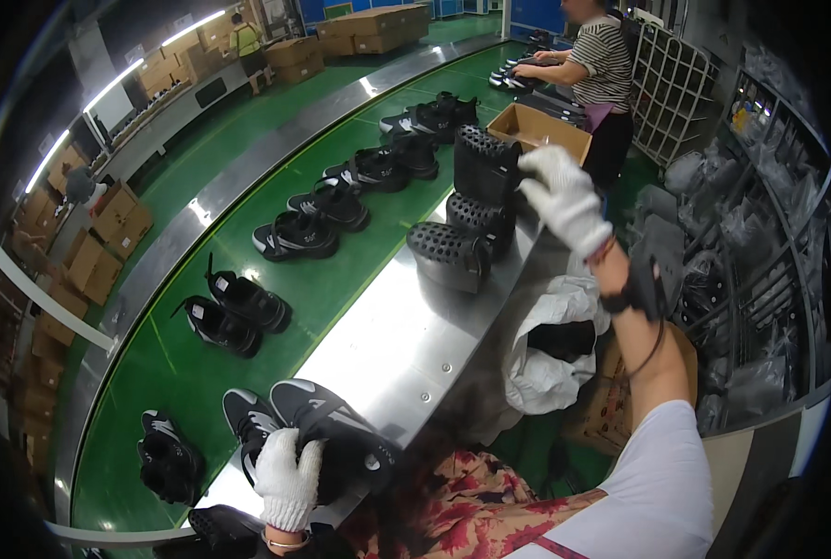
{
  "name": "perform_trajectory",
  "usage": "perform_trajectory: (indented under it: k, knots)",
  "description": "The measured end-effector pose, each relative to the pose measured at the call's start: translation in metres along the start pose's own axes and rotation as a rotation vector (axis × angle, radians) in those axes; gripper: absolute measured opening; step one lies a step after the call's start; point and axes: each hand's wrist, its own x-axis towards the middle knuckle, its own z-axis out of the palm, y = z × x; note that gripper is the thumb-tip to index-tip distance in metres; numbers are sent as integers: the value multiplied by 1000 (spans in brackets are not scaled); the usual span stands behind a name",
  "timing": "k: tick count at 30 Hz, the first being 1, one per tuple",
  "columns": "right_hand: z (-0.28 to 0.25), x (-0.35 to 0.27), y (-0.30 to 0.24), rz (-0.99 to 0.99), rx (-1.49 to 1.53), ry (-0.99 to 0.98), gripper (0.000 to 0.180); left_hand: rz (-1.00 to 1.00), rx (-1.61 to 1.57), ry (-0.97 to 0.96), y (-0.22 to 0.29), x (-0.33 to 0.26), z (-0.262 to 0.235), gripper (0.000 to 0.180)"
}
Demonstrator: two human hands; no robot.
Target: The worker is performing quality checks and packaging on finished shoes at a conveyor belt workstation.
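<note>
A white knitted glove covers my left hand [287, 477], which grips a black sneaker [245, 416] with a grey toe at the near end of the steel ledge. Its heel is hidden under the glove. Right beside it lies a matching sneaker [327, 424]. My right hand [563, 197], also gloved in white, is raised at the far end of the ledge with fingers parted. Close to its fingertips stands a stack of black, shoe-shaped pieces with round holes [486, 168]; I cannot tell whether they touch. More such pieces [448, 253] sit in front.
Several black sneakers [296, 233] stand along the green conveyor belt [341, 279]. An open carton [537, 126] is past the stack, near a co-worker [602, 56] handling shoes. Below the ledge hangs a white bag [551, 373]. Racks of wrapped goods [760, 233] line the right.
</note>
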Motion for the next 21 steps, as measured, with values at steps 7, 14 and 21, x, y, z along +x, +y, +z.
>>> perform_trajectory:
  k: [7,14,21]
  knots:
    - [37,74,78,177,-259,-644,49,-37,-14,-15,-5,5,2,26]
    - [44,89,67,72,-408,-847,41,-84,-15,-37,-9,2,5,33]
    - [-29,62,57,-167,-194,-135,35,18,99,11,12,1,-2,69]
